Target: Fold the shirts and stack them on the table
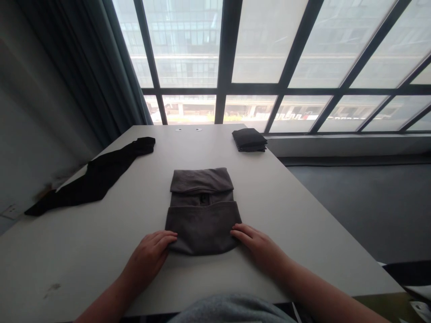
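A dark grey garment (202,226) lies on the white table in front of me, folded into a compact shape. Its far end is turned in toward the middle and its near end is turned away from me, with a narrow gap between the two flaps. At its near left edge, my left hand (153,249) has its fingers closed over the cloth. My right hand (257,244) grips the near right edge the same way, fingers on top. Both thumbs are hidden.
A black garment (101,172) is stretched out along the table's left side. Toward the back right corner sits a stack of folded dark cloth (249,140). The white table (289,215) reaches toward large windows, with a dark curtain (84,67) on the left.
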Demonstrator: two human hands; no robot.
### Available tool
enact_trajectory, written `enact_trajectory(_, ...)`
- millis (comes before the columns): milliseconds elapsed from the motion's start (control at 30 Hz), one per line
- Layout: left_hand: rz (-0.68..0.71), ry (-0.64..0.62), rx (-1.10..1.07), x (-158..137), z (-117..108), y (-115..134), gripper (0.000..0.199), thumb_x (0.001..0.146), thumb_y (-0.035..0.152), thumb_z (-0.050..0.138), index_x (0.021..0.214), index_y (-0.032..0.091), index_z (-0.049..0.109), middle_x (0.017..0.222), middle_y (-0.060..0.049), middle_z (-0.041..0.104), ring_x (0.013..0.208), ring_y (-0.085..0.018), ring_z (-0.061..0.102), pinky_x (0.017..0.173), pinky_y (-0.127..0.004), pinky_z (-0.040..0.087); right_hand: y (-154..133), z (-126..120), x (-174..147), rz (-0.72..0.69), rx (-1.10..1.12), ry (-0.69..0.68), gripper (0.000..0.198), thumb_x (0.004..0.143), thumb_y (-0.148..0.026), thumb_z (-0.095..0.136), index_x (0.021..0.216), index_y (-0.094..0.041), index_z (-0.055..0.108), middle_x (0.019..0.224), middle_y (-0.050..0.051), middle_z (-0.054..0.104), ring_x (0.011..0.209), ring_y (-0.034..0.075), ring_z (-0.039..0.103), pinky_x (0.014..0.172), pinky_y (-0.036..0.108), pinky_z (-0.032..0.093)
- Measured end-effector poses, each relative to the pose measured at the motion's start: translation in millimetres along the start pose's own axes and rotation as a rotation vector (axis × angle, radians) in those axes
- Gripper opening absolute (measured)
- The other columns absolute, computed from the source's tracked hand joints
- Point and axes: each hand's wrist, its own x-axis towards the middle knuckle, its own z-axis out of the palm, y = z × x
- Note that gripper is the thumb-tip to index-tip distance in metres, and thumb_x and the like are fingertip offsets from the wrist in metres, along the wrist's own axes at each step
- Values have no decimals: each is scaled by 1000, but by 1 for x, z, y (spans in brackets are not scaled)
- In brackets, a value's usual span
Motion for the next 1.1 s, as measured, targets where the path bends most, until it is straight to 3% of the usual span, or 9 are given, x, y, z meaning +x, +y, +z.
enact_trajectory(133, -12, 22, -25, 3, -2, -3, 33, 96, 16, 54, 119, 28, 74, 113, -7, 82, 103, -25, 78, 94, -42, 61, 1, -6, 2, 11, 47, 12, 50, 95, -5, 49, 132, -29, 73, 129, 8, 76, 113, 23, 76, 99, 37, 63)
enact_trajectory(233, -1, -49, -84, 4, -13, 1, 30, 96, 16, 53, 114, 28, 75, 105, -6, 82, 96, -24, 79, 94, -40, 60, -1, -20, 0, -35, 84, 5, 38, 99, -12, 51, 126, -25, 74, 114, 10, 80, 103, 24, 77, 93, 38, 64)
enact_trajectory(367, 5, -157, -196, 2, -42, 15, 26, 97, 21, 55, 110, 32, 75, 98, -3, 82, 89, -21, 78, 83, -31, 61, -8, -53, -5, -70, 193, -87, 27, 103, -23, 57, 122, -28, 75, 106, 8, 81, 104, 24, 76, 93, 35, 62)
enact_trajectory(467, -69, -167, -253, 6, -70, 23, 23, 99, 29, 56, 111, 34, 76, 98, -3, 82, 85, -22, 77, 76, -29, 61, -12, -83, -2, -25, 295, -140, 24, 104, -30, 61, 123, -31, 75, 106, 6, 81, 94, 20, 77, 86, 29, 61)
enact_trajectory(667, -275, -148, -316, 57, -100, 6, 31, 96, 53, 58, 103, 29, 77, 87, -3, 80, 72, -23, 73, 61, -29, 57, 1, -113, 51, 121, 454, -58, 24, 98, -35, 67, 117, -26, 78, 98, 5, 81, 82, 19, 74, 71, 28, 59)
enact_trajectory(900, -428, -190, -441, 140, -93, -48, 52, 88, 71, 61, 101, 22, 75, 91, -5, 78, 89, -27, 72, 81, -37, 58, 63, -95, 137, 398, 814, 10, 43, 82, -47, 83, 114, -19, 80, 100, 7, 80, 91, 24, 74, 86, 39, 61)
enact_trajectory(1100, -498, -147, -537, 181, -40, -105, 63, 77, 80, 64, 93, 19, 73, 84, -5, 76, 85, -27, 69, 82, -39, 55, 108, -52, 174, 585, 897, 30, 38, 78, -42, 85, 106, -18, 79, 83, 4, 76, 71, 18, 68, 65, 29, 58)
